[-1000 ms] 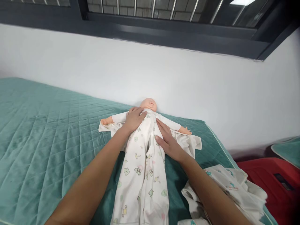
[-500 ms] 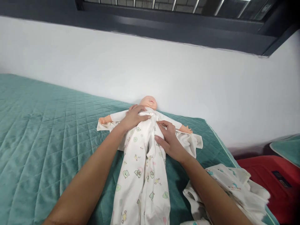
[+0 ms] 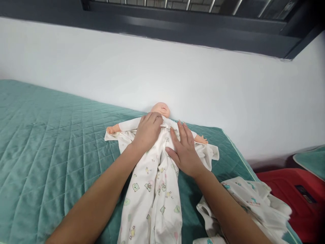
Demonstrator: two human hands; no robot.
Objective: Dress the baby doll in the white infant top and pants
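Looking down from my head camera, I see a bed (image 3: 45, 142) covered in a quilted teal spread, running up to a plain white wall (image 3: 177, 78) with a dark window frame (image 3: 177, 23) above it. A baby doll (image 3: 162, 110) lies on its back on the bed, its head against the wall and its arms stretched out. A white printed romper (image 3: 152, 193) lies over the doll and trails toward me. My left hand (image 3: 147, 132) rests on the romper at the doll's chest, fingers curled at the collar; I cannot tell whether they pinch cloth. My right hand (image 3: 185, 149) lies flat beside it, fingers spread on the romper. Right of the doll, a heap of white clothes (image 3: 254, 203) is cut off by the lower edge, and beyond it a red thing (image 3: 291, 193) is too cropped to make out. The doll's body and legs are hidden.
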